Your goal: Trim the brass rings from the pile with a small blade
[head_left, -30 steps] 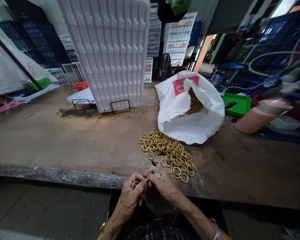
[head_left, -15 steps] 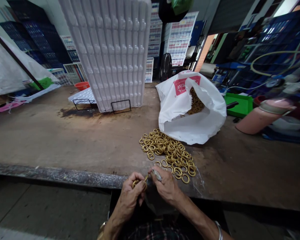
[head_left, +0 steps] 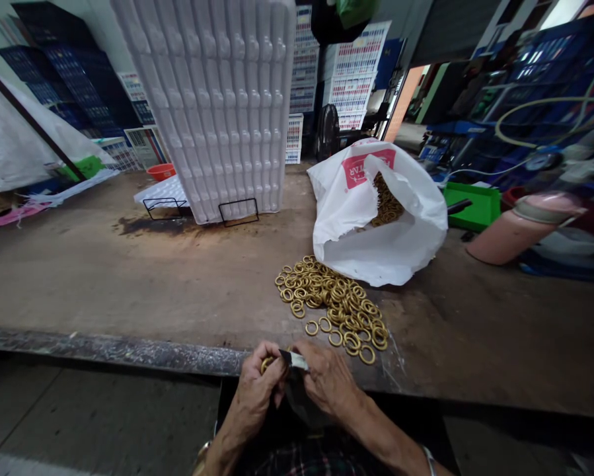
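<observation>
My left hand [head_left: 259, 383] is closed around a few gold-coloured rings [head_left: 265, 363], just past the table's front edge. In my right hand [head_left: 329, 380] is a small knife-like tool [head_left: 297, 360] with a dark end and a whitish part. Its dark end reaches the rings at my left fingertips; exact contact is hidden by the fingers. Beyond my hands lies a loose pile of gold-coloured rings [head_left: 334, 294] on the table. A white sack [head_left: 380, 254] lies open behind the pile, with more rings [head_left: 388, 205] inside.
Moulded clear plastic trays [head_left: 222, 112] stand upright in a black wire holder [head_left: 240, 211] on the wooden table [head_left: 103, 277]. At the right are a pink bottle [head_left: 515, 231] and a green tray [head_left: 472, 205]. An orange bowl [head_left: 162, 172] sits at the back left.
My right hand has turned and shifted slightly downward, bringing the tool's dark end across to the left fingertips. The left hand stays in place, still holding rings.
</observation>
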The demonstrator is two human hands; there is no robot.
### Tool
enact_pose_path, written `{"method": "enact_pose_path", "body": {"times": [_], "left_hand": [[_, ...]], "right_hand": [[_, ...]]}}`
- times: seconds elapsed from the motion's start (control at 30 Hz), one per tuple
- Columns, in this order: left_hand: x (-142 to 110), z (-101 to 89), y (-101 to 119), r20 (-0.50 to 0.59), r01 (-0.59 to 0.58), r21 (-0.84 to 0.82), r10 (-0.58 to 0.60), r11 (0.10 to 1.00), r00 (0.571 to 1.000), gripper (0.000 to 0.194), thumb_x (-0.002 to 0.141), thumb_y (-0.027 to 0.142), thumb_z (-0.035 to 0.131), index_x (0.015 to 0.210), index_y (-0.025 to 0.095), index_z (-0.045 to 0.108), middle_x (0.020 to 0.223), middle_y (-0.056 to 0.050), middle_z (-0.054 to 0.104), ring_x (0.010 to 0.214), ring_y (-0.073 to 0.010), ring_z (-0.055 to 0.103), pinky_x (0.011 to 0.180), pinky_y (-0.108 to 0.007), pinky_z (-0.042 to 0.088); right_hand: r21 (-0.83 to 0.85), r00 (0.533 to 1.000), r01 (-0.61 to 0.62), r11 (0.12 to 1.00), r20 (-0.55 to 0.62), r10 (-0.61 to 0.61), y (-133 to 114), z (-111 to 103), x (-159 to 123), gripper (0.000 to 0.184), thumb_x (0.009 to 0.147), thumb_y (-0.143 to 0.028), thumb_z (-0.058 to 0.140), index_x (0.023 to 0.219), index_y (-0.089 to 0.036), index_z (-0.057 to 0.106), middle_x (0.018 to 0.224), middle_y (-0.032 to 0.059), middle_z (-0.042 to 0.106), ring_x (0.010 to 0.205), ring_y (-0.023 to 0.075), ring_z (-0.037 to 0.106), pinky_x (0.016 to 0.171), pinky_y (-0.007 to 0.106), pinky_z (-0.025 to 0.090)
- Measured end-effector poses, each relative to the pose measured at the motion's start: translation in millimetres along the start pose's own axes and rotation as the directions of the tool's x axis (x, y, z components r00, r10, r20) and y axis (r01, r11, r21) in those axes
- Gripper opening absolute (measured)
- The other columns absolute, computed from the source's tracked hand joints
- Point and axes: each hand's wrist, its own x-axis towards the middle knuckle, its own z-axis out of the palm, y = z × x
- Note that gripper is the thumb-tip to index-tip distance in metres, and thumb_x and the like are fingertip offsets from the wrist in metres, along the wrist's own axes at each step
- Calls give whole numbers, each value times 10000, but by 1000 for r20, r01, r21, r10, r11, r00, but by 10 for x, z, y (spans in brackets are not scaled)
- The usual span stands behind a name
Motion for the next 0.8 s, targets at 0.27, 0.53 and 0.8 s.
{"method": "enact_pose_path", "body": {"times": [0.27, 0.53, 0.8], "left_hand": [[-10, 16, 38, 5, 7, 10, -7, 1000, 1000, 286, 801, 444, 532, 791, 182, 417, 518, 73, 427, 402, -48, 344, 373, -153, 295], [-62, 16, 39, 62, 12, -25, -10, 1000, 998, 275, 808, 436, 527, 793, 187, 412, 528, 83, 393, 378, -36, 318, 345, -148, 264], [-83, -23, 113, 35, 3, 51, -4, 999, 999, 293, 780, 452, 553, 777, 188, 426, 522, 87, 391, 361, -35, 319, 337, -149, 254]], "right_hand": [[-56, 999, -32, 998, -17, 32, 6, 26, -18, 297, 706, -47, 388, 908, -171, 566, 814, 58, 663, 741, 161, 592, 619, 242, 320], [-108, 997, -67, 992, 17, 69, 39, 29, 16, 273, 735, -89, 391, 936, -173, 555, 771, 52, 665, 677, 162, 589, 559, 253, 279], [-21, 994, -30, 999, -101, 28, 81, 49, 39, 248, 713, -90, 403, 894, -190, 540, 747, 26, 634, 662, 140, 560, 561, 233, 286]]}}
